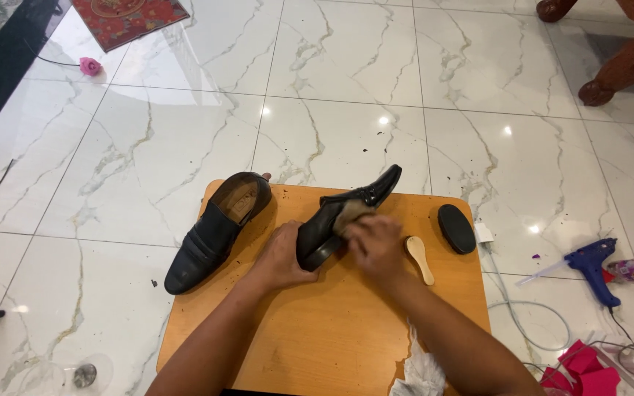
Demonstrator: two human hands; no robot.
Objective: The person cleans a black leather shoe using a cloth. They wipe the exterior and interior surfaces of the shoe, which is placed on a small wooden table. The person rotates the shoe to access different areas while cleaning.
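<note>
Left hand (282,258) fingers grip black shoe (343,216) heel; right hand (376,246) fingers clench brush (351,214) against its side.

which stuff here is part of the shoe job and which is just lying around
In use:
- black leather shoe held tilted, gripped by left hand
- tan brush or cloth under right hand
- second black leather shoe
- orange wooden board

Lying about:
- blue glue gun
- pink fabric rose
- red patterned mat
</note>
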